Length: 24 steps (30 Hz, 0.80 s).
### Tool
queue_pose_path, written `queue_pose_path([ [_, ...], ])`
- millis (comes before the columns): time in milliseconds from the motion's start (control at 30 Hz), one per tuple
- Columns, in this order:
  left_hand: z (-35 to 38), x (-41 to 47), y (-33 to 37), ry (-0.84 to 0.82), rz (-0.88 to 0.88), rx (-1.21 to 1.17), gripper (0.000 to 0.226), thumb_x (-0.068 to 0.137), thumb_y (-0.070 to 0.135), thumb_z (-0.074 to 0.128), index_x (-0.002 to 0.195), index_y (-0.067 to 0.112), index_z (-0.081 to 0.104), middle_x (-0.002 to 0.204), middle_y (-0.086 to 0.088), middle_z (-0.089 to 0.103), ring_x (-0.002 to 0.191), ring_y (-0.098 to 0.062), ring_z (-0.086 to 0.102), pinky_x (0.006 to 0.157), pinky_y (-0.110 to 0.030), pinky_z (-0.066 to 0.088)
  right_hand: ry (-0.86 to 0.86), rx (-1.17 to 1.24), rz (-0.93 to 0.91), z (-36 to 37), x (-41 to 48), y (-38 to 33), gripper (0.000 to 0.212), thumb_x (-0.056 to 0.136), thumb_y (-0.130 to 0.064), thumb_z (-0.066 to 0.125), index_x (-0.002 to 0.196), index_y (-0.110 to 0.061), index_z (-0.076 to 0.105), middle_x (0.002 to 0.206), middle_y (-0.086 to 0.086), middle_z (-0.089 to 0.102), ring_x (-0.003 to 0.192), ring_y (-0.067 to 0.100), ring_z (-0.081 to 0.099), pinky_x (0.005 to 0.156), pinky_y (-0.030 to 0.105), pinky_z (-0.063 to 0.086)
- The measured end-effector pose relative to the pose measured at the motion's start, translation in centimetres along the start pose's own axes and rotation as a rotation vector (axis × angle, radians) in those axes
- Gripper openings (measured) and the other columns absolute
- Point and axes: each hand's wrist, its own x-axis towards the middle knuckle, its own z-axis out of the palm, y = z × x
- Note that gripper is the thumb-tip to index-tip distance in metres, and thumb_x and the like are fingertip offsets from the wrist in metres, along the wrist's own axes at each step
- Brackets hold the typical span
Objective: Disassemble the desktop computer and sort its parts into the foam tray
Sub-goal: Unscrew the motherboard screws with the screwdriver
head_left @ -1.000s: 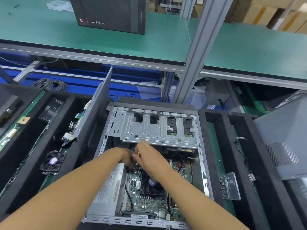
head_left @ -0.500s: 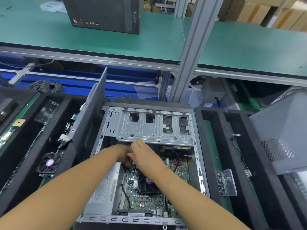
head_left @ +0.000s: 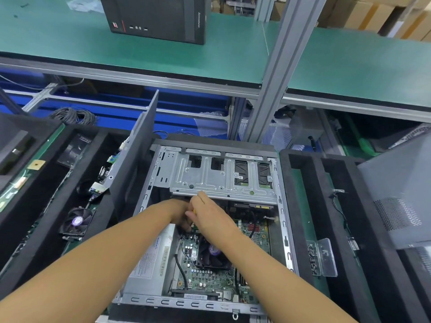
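Observation:
The open desktop case (head_left: pixel 283 220) lies in front of me, with a metal drive cage (head_left: pixel 221 178) across its far half. Below it are the motherboard (head_left: pixel 210 278), a CPU fan (head_left: pixel 213 252) and the grey power supply (head_left: pixel 151 259). Both hands meet just under the cage's near edge. My right hand (head_left: pixel 210 217) pinches a small yellow thing (head_left: pixel 193 211), mostly hidden. My left hand (head_left: pixel 179 215) lies under it with fingers curled toward the board. What they hold is hidden. Black foam trays (head_left: pixel 300 206) flank the case.
The left foam tray (head_left: pixel 28 220) holds a loose fan (head_left: pixel 77 222) and circuit boards. A dark side panel (head_left: pixel 137 157) leans against the case's left side. The right tray has a clear screw box (head_left: pixel 326 257). A grey perforated panel (head_left: pixel 396 194) lies far right. Another desktop (head_left: pixel 158 17) stands on the green bench behind an aluminium post (head_left: pixel 275 78).
Both hands stay together at the same spot under the drive cage, with only small finger movement. My view has shifted slightly.

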Motion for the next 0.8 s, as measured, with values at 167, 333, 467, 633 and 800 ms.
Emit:
queue_pose_path([
  [167, 0.0, 0.0, 0.1, -0.011, 0.010, 0.043, 0.023, 0.089, 0.032, 0.068, 0.106, 0.016, 0.068, 0.094, 0.000, 0.063, 0.085, -0.018, 0.054, 0.083, -0.035, 0.048, 0.003, -0.050, -0.058, 0.0, 0.1, -0.3, 0.020, 0.102, -0.031, 0.048, 0.097, -0.012, 0.045, 0.099, 0.004, 0.043, 0.075, 0.017, 0.038, 0.063, 0.038, 0.043],
  [333, -0.3, -0.2, 0.6, -0.038, 0.023, 0.066, 0.031, 0.097, 0.022, 0.058, 0.124, 0.006, 0.061, 0.119, -0.013, 0.061, 0.103, -0.024, 0.057, 0.097, -0.037, 0.045, -0.034, -0.295, 0.028, -1.2, 0.6, -1.1, 0.045, 0.104, -0.053, 0.019, 0.101, -0.016, 0.044, 0.089, 0.008, 0.063, 0.067, 0.030, 0.052, 0.057, 0.037, 0.031],
  [467, -0.2, -0.3, -0.2, -0.024, -0.034, 0.043, 0.040, 0.094, 0.026, 0.063, 0.130, 0.010, 0.059, 0.130, -0.011, 0.060, 0.114, -0.025, 0.057, 0.099, -0.034, 0.045, -0.159, -0.218, -0.076, -2.5, 1.4, -2.3, 0.025, 0.106, -0.028, 0.032, 0.114, -0.007, 0.044, 0.107, 0.016, 0.057, 0.091, 0.034, 0.054, 0.066, 0.041, 0.039],
  [633, -1.2, -1.1, -0.6, -0.028, -0.026, 0.060, 0.032, 0.097, 0.018, 0.053, 0.125, 0.005, 0.062, 0.129, -0.013, 0.060, 0.098, -0.023, 0.052, 0.085, -0.026, 0.039, -0.295, -0.124, -0.071, -2.8, 1.4, -2.8, 0.021, 0.096, -0.015, 0.041, 0.115, -0.006, 0.041, 0.117, 0.014, 0.044, 0.102, 0.029, 0.041, 0.084, 0.044, 0.041],
  [800, -1.0, -1.4, -1.1, 0.052, 0.045, 0.015, 0.026, 0.094, 0.010, 0.054, 0.117, 0.002, 0.065, 0.120, -0.015, 0.064, 0.089, -0.020, 0.051, 0.070, -0.020, 0.039, -0.271, -0.205, -0.048, -3.1, 1.6, -2.7, 0.035, 0.101, -0.044, 0.035, 0.112, -0.011, 0.043, 0.111, 0.009, 0.056, 0.098, 0.030, 0.053, 0.070, 0.040, 0.037],
])
